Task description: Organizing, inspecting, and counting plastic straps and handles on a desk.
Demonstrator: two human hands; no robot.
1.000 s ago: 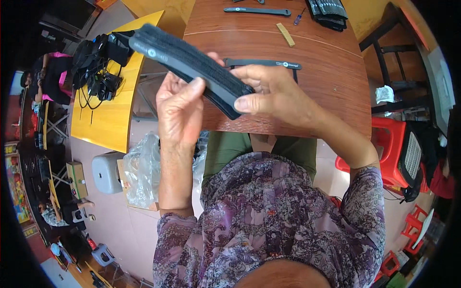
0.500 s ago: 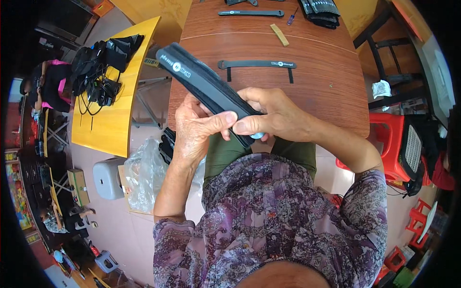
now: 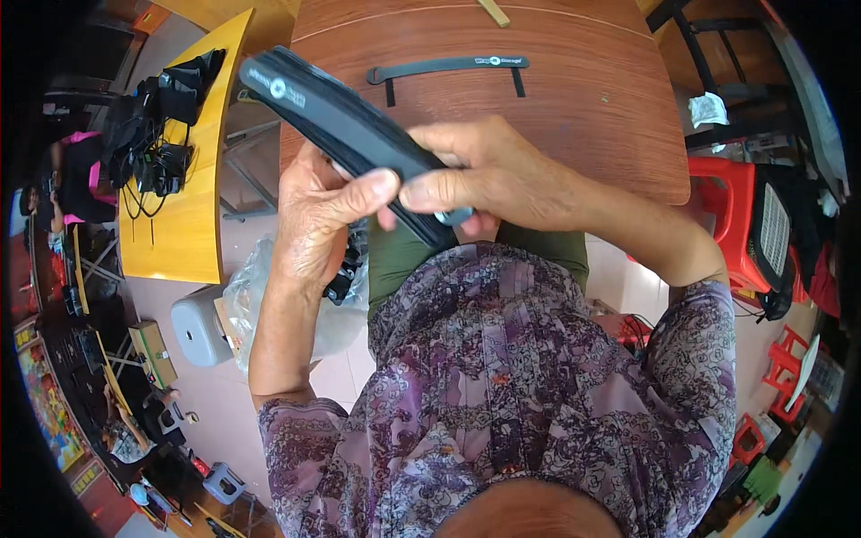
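A thick stack of dark grey straps slants across in front of me, its printed top strap facing up. My left hand is closed round the stack from the left, thumb on top. From the right, my right hand grips its nearer end, thumb pressed on the top strap close to the other thumb. A small pale round piece shows under the right thumb; what it is I cannot make out. Beyond my hands, a single grey strap with two short black tabs lies flat on the brown table.
At the table's far side lies a small yellow bar. A yellow table with black bags and cables stands on the left, above a grey bin and a clear plastic bag. Red plastic stools are on the right.
My hands and the strap stack have shifted left and slightly up in the picture. The view has tilted, so the far straps and screwdriver are out of sight. Both grips stay closed.
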